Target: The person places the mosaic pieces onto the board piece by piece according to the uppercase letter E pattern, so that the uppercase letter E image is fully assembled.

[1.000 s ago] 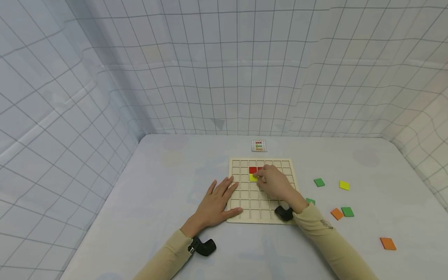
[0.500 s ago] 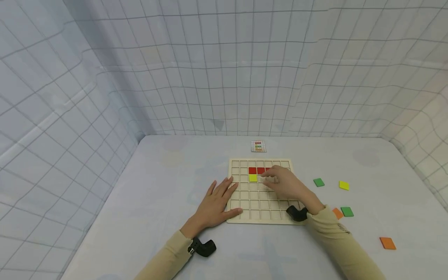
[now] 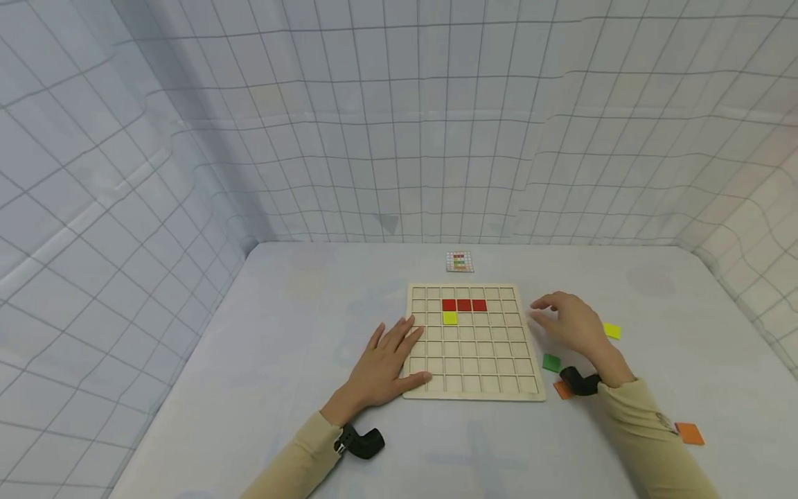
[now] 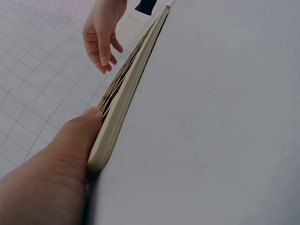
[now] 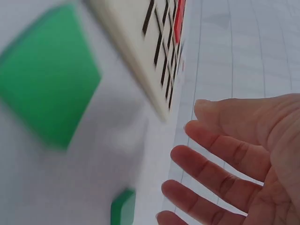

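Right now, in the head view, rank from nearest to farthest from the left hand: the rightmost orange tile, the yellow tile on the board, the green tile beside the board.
1. Yellow tile: on the board, right of the left hand.
2. Green tile: just past the board's right edge.
3. Orange tile: far right, beside the right sleeve.

Wrinkled pale walls (image 3: 408, 138) with dark grid lines, whitish tabletop (image 3: 299, 326), soft light

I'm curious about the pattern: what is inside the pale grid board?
The board holds three red tiles in a row and one yellow tile below the leftmost. What lies under the left hand, at the board's left edge, is covered.
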Available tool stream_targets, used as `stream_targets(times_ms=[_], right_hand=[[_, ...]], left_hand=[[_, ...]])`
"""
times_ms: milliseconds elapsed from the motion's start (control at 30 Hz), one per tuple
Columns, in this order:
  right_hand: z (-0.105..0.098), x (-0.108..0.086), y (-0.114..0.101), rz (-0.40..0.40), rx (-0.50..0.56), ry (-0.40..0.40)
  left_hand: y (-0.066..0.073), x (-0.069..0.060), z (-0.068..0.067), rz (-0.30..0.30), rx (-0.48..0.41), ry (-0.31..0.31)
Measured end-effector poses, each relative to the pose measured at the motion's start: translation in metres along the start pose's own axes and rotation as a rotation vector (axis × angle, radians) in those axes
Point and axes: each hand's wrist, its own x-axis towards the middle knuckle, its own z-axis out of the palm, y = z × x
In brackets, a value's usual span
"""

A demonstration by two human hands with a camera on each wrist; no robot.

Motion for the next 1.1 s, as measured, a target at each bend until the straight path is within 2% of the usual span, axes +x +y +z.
stream_targets(times_ms=[167,333,533,733,1100], right_hand=[[-0.01,-0.006,0.016,0.087,-0.045,-0.017],[-0.013,-0.01,0.029,0.138,-0.078,-0.042],[-0.012,-0.012,0.036,0.196,-0.069,-0.095],[-0.011,-0.012,0.039,0.198,-0.01,-0.12],[-0.009,-0.015,0.037,0.203,0.053,-0.076]], left_hand=[[-0.001,0.0,0.0,0.003,0.015,-0.001],[-0.001,-0.001,0.0,0.003,0.019,0.002],[-0.001,-0.001,0.0,0.012,0.01,0.009],[-0.002,0.0,0.001,0.006,0.02,-0.004],[0.0,0.0,0.0,0.004,0.011,0.004]])
